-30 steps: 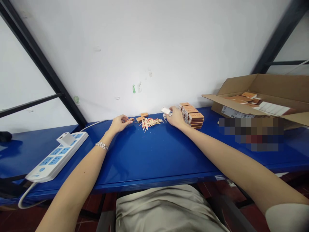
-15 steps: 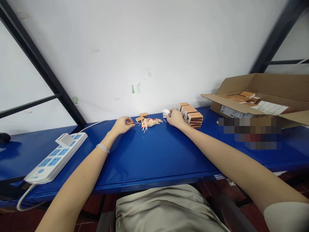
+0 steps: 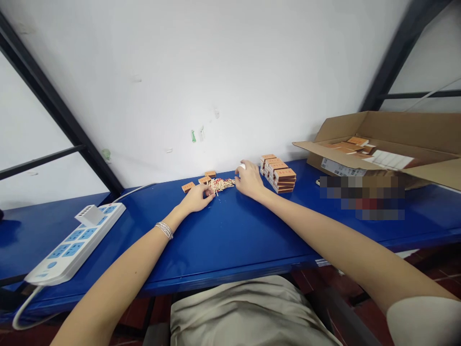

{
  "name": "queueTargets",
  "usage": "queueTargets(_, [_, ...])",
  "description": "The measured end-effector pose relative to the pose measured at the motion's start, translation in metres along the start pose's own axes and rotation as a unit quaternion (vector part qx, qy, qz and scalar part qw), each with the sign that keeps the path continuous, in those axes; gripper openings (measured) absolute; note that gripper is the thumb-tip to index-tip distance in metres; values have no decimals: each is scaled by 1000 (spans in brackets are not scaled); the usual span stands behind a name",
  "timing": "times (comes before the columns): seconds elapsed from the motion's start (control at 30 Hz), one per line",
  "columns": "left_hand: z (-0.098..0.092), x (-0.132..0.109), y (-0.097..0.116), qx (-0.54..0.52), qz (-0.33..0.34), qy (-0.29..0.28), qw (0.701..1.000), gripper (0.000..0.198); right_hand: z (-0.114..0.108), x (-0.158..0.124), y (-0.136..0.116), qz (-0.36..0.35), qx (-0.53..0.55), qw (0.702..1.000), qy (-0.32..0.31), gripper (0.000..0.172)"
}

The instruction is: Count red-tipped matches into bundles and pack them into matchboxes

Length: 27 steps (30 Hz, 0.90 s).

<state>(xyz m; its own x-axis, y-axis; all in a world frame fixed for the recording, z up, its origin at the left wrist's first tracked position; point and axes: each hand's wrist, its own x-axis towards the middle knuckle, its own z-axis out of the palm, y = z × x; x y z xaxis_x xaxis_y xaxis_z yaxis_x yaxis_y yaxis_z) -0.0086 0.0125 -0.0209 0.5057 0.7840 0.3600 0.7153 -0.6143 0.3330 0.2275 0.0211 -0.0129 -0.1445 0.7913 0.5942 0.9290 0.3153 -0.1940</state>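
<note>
Two arms (image 3: 118, 278) stretch toward twelve o'clock over the blue table (image 3: 230, 240): left hand (image 3: 197, 198) curled, its grip impossible to tell; right hand (image 3: 249, 181) arched, pinching a white piece (image 3: 242, 166). At two o'clock, an open carton (image 3: 414, 126) holds orange matchboxes (image 3: 357, 141); at twelve, between both hands, lie heaped matches (image 3: 223, 184).

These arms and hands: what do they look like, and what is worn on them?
They are a person's. The left hand and right hand are bare, without gloves. A silvery, many-stranded bracelet circles the left wrist. A pale sleeve shows on the right arm.
</note>
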Motion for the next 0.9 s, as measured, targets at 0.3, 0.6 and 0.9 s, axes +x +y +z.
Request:
queueTargets(0.3, [-4, -1, 2, 1, -1, -6, 1000, 17, 0, 4, 7, 62, 30, 983, -168, 25])
queueTargets(0.6, [-3, -1, 0, -4, -4, -9, 1000, 17, 5, 7, 16, 68, 39, 982, -174, 37])
queueTargets(0.9, [-3, -1, 1, -6, -4, -14, 1000, 18, 5, 7, 15, 64, 38, 983, -166, 41])
